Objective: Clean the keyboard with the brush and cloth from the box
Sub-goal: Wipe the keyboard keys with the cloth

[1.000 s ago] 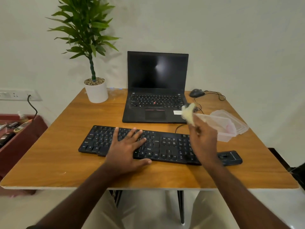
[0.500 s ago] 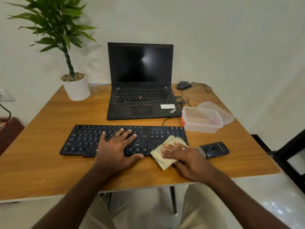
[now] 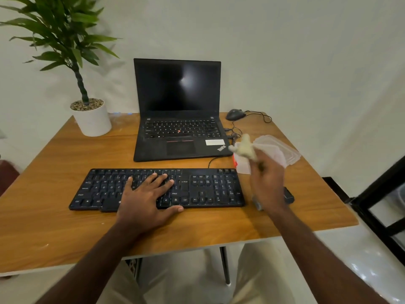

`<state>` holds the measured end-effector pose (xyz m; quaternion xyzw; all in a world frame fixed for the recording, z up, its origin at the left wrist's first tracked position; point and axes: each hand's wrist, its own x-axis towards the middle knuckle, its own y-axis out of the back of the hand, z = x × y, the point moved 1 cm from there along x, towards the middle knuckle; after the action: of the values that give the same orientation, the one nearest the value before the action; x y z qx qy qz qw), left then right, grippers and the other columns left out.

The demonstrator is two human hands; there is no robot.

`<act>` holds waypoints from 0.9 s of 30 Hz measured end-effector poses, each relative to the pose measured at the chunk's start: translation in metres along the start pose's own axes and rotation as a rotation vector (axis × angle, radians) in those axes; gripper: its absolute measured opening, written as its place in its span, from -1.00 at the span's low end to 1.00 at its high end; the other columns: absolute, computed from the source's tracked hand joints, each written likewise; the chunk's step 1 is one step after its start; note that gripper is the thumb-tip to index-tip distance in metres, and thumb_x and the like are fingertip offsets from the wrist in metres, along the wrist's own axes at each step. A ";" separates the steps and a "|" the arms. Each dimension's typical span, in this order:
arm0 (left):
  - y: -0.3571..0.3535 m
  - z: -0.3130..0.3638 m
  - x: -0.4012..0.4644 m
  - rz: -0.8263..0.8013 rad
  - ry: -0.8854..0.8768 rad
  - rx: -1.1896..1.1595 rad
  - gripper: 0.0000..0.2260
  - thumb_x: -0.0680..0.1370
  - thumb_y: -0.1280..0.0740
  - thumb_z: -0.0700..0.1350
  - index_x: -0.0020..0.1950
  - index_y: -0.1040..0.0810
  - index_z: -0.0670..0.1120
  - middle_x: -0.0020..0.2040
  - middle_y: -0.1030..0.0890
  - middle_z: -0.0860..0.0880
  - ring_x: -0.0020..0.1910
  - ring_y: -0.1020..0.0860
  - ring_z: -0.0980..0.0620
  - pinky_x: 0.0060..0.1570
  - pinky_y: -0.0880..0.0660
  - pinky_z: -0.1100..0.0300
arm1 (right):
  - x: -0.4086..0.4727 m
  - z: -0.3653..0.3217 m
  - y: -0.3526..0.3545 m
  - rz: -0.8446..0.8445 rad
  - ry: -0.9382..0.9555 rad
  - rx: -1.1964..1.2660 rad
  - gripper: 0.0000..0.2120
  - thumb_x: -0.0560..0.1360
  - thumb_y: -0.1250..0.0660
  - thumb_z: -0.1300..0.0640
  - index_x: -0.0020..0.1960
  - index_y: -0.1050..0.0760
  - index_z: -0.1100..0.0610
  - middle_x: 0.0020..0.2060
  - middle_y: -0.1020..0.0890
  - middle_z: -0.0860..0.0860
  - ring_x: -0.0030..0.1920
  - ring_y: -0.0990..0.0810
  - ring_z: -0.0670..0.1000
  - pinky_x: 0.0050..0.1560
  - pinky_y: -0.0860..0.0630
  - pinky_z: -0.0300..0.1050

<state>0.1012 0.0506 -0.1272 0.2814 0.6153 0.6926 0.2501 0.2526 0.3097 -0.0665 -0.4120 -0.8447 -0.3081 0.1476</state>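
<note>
Wooden table (image 3: 54, 176) standing against a pale wall, with a keyboard (image 3: 197, 187) lying along its near edge. Left hand (image 3: 146, 194) resting flat on the keyboard's middle keys, fingers spread and straight, gripping nothing. Right hand (image 3: 266, 183) hovering off the keyboard's right end, blurred, fingers pinching a bunched pale cloth (image 3: 244, 148) that is sticking up in front of the box (image 3: 243, 165). Box sitting right of the laptop (image 3: 177, 119), its lid (image 3: 280, 148) lying just behind; contents hidden by hand and blur. Dark brush (image 3: 288, 195) lying on the table beside the keyboard's right end, mostly hidden behind the right hand. Potted plant (image 3: 91, 119) standing at the far left corner, mouse (image 3: 235, 114) at the far right.
</note>
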 end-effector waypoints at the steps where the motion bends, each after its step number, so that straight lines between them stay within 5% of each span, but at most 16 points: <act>1: 0.000 0.000 0.000 -0.001 -0.001 0.004 -0.11 0.32 0.18 0.63 0.57 -0.11 0.26 0.61 -0.10 0.17 0.59 -0.02 0.12 0.52 0.18 -0.27 | -0.005 0.003 -0.008 -0.159 0.039 -0.090 -0.68 0.64 -0.28 0.22 0.35 -0.53 -0.02 0.10 -0.66 -0.02 -0.07 -0.58 -0.22 -0.11 -0.52 -0.38; 4: 0.000 0.000 0.000 0.003 -0.001 -0.001 -0.09 0.31 0.22 0.64 0.57 -0.12 0.25 0.61 -0.11 0.16 0.59 -0.03 0.11 0.52 0.18 -0.27 | -0.027 0.016 -0.031 -0.534 0.040 -0.515 -0.62 0.66 -0.22 0.18 0.44 -0.46 -0.06 0.40 -0.54 0.04 0.32 -0.55 -0.02 0.37 -0.47 -0.09; 6: 0.001 0.001 0.001 0.002 -0.004 0.008 -0.07 0.29 0.26 0.64 0.57 -0.11 0.25 0.61 -0.11 0.16 0.59 -0.03 0.11 0.51 0.19 -0.26 | -0.035 0.016 -0.032 -0.505 -0.007 -0.586 -0.61 0.67 -0.19 0.17 0.48 -0.42 -0.04 0.49 -0.43 0.01 0.50 -0.38 0.05 0.51 -0.28 0.05; 10: 0.001 0.001 0.001 0.028 -0.013 -0.013 -0.05 0.29 0.27 0.65 0.57 -0.17 0.23 0.60 -0.17 0.14 0.59 -0.08 0.10 0.51 0.15 -0.28 | -0.065 0.009 -0.026 -0.468 -0.051 -0.599 -0.58 0.67 -0.17 0.16 0.51 -0.38 -0.04 0.52 -0.37 0.01 0.53 -0.34 0.04 0.54 -0.21 0.04; 16: 0.000 0.001 0.001 0.041 -0.020 -0.011 -0.05 0.29 0.26 0.65 0.56 -0.20 0.23 0.59 -0.19 0.14 0.58 -0.10 0.09 0.50 0.13 -0.29 | -0.113 0.011 -0.032 -0.316 -0.002 -0.364 -0.53 0.58 -0.18 0.25 0.47 -0.44 0.04 0.48 -0.41 -0.03 0.55 -0.27 -0.02 0.57 -0.07 -0.03; 19: 0.000 0.000 0.001 0.036 -0.018 -0.011 -0.04 0.29 0.26 0.65 0.56 -0.21 0.23 0.59 -0.20 0.13 0.58 -0.11 0.08 0.50 0.12 -0.29 | -0.125 0.002 -0.049 -0.371 0.038 -0.320 -0.52 0.55 -0.17 0.20 0.46 -0.47 0.05 0.47 -0.38 -0.09 0.54 -0.24 -0.08 0.57 -0.05 -0.03; 22: -0.001 -0.001 0.003 0.022 -0.018 0.020 -0.02 0.25 0.31 0.65 0.57 -0.16 0.24 0.60 -0.16 0.14 0.59 -0.08 0.09 0.51 0.11 -0.28 | -0.121 -0.014 -0.064 -0.393 0.007 -0.186 -0.56 0.58 -0.17 0.23 0.44 -0.48 0.07 0.42 -0.38 -0.15 0.52 -0.22 -0.18 0.55 0.01 -0.32; 25: -0.002 -0.003 0.003 0.022 -0.026 0.017 -0.01 0.25 0.32 0.65 0.57 -0.15 0.24 0.60 -0.16 0.14 0.59 -0.08 0.09 0.51 0.10 -0.29 | -0.109 -0.035 -0.063 -0.432 -0.193 0.092 -0.63 0.63 -0.27 0.26 0.35 -0.54 -0.06 0.31 -0.54 -0.19 0.41 -0.41 -0.24 0.49 -0.29 -0.27; 27: -0.002 -0.003 0.003 0.028 -0.028 0.006 -0.05 0.29 0.26 0.65 0.57 -0.17 0.24 0.60 -0.18 0.14 0.59 -0.09 0.08 0.51 0.09 -0.30 | -0.095 -0.045 -0.058 -0.475 -0.524 0.488 -0.74 0.65 -0.28 0.20 0.24 -0.62 -0.06 0.15 -0.70 -0.07 0.26 -0.60 -0.05 0.33 -0.51 -0.04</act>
<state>0.0967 0.0505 -0.1298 0.3003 0.6098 0.6903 0.2478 0.2651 0.1960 -0.1025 -0.2233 -0.9732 -0.0097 -0.0538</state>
